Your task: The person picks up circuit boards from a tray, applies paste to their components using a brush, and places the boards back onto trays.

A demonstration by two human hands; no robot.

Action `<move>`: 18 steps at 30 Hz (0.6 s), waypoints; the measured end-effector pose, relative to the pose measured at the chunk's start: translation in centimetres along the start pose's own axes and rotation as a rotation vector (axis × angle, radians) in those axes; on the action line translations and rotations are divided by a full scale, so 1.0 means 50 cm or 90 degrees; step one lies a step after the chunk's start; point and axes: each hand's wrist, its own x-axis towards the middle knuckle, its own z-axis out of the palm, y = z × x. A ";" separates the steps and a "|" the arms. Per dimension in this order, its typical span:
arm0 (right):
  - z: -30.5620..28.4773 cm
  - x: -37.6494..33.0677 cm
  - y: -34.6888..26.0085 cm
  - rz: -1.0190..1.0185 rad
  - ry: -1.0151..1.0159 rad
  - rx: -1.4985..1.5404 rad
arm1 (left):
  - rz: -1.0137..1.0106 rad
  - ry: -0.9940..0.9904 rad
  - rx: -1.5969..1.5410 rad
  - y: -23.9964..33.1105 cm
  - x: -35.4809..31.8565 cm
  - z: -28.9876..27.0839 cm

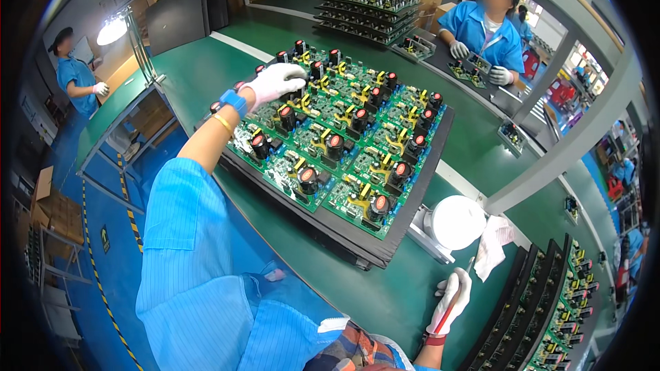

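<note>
Resting on the far-left corner of the green circuit boards with black-and-red capacitors (344, 141), the white-gloved left hand (277, 82) has its fingers curled down together, hiding whatever's under them. The boards sit on a black flat tray (344, 240) mid-bench. The gloved right hand (450, 299) pinches a thin red-handled brush (454, 302); its tip is hard to make out. Green bench mat (385, 295), white round container (457, 222), white crumpled cloth (493, 246) nearby, more boards cut off lower right, blue floor left.

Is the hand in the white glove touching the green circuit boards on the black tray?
Touching. The head view shows the gloved left hand resting flat on the far corner of the green circuit boards.
</note>
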 end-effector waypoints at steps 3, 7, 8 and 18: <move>0.002 0.001 0.000 -0.006 -0.007 0.003 | -0.021 -0.032 0.096 -0.005 0.025 0.014; -0.005 -0.001 -0.001 -0.014 0.004 0.014 | 0.058 -0.032 0.118 -0.009 0.020 0.006; -0.006 -0.001 -0.002 -0.012 0.004 0.019 | 0.019 -0.052 0.152 -0.007 0.012 0.000; -0.018 -0.011 0.002 -0.039 -0.031 0.032 | 0.041 -0.310 0.122 0.118 -0.083 -0.042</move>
